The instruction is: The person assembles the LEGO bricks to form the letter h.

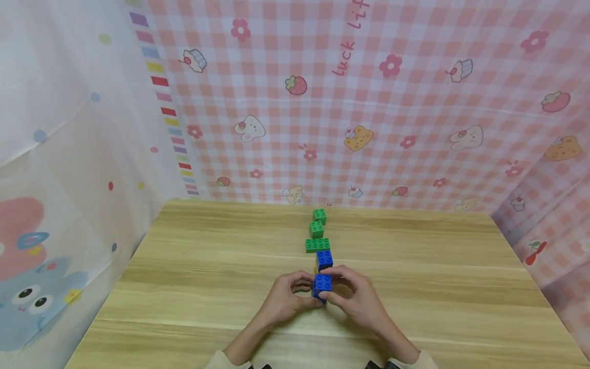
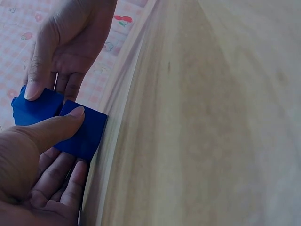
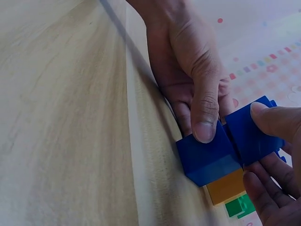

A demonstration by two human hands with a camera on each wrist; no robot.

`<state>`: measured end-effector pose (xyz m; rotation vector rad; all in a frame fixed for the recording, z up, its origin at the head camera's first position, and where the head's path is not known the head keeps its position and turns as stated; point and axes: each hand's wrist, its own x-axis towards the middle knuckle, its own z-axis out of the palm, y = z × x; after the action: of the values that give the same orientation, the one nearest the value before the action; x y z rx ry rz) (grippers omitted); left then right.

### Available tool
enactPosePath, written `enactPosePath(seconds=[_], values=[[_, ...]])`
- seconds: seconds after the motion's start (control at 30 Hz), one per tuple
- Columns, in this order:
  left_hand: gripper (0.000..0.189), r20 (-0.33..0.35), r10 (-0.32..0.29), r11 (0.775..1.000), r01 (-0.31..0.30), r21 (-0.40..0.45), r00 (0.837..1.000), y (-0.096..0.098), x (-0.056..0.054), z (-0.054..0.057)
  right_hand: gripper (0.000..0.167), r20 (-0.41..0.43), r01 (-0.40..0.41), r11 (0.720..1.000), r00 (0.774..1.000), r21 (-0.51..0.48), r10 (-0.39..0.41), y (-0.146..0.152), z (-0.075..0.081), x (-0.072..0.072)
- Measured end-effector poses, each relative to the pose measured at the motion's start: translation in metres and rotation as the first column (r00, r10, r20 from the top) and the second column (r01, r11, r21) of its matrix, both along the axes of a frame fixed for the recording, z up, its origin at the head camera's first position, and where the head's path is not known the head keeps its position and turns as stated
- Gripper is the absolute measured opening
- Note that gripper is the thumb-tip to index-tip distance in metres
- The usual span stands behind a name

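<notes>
In the head view, my left hand (image 1: 287, 301) and right hand (image 1: 360, 300) meet around two stacked blue toy building blocks. The thumb and fingers of the left hand pinch the lower blue block (image 2: 84, 136), which sits close over the tabletop. My right hand grips the upper blue block (image 1: 323, 282), its studs facing up. A narrow dark seam shows between the two blocks in the right wrist view, and the upper one sits slightly askew. Just behind them stands another blue block (image 1: 324, 259), with a yellow block (image 3: 225, 187) partly hidden below.
Farther back, a long green block (image 1: 317, 245) and two small green blocks, one nearer (image 1: 316, 229) and one farther (image 1: 319, 216), continue the row on the wooden table (image 1: 207, 266). A pink checked cloth (image 1: 322, 113) hangs behind the table's back edge.
</notes>
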<state>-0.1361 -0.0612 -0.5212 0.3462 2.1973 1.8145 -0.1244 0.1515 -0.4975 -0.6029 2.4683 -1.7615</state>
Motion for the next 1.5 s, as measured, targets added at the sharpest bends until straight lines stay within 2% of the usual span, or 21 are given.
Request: enactPosePath(seconds=[0.37,0.8,1.23,1.5], values=[[0.036,0.011,-0.002,0.999,0.002,-0.036,1.0,0.0,-0.003,-0.001,0.036,-0.06,0.001,0.998,0.998,0.069,0.003,0.0,0.0,-0.003],[0.036,0.025,-0.008,0.999,0.009,-0.037,1.0,-0.002,-0.006,0.0,0.036,-0.07,-0.009,0.993,0.997,0.119,0.018,-0.002,0.005,-0.005],[0.035,0.022,-0.005,1.0,0.005,-0.018,1.0,0.0,-0.003,-0.002,0.033,-0.104,-0.014,0.995,0.994,0.098,0.024,0.0,-0.002,-0.005],[0.036,0.019,-0.011,1.0,0.011,-0.025,1.0,-0.002,-0.001,-0.001,0.033,-0.094,-0.021,0.999,0.995,0.041,0.025,-0.002,-0.01,-0.003]])
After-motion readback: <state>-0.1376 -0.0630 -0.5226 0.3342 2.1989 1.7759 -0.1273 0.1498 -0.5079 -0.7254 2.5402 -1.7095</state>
